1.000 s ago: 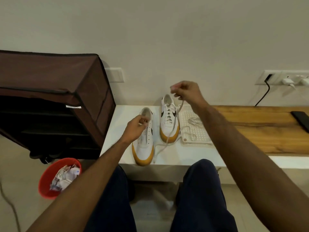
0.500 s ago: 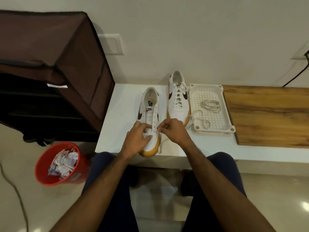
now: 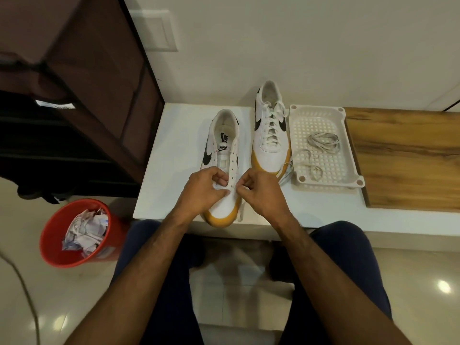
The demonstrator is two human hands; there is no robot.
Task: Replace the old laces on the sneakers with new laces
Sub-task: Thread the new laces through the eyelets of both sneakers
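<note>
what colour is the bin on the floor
Red, the bin holds crumpled paper; clearest in the head view.

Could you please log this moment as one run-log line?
left hand pinching lace | right hand pinching lace | near sneaker mostly unlaced | far sneaker laced

Our way along the white tabletop [image 3: 174, 155] is open left of the unlaced white sneaker with the yellow sole [image 3: 222, 155]. To its right, the laced white sneaker [image 3: 271, 135] and the white perforated plastic tray [image 3: 323, 180] crowd together. The dark brown fabric cabinet [image 3: 99, 83] walls off the left edge.
</note>
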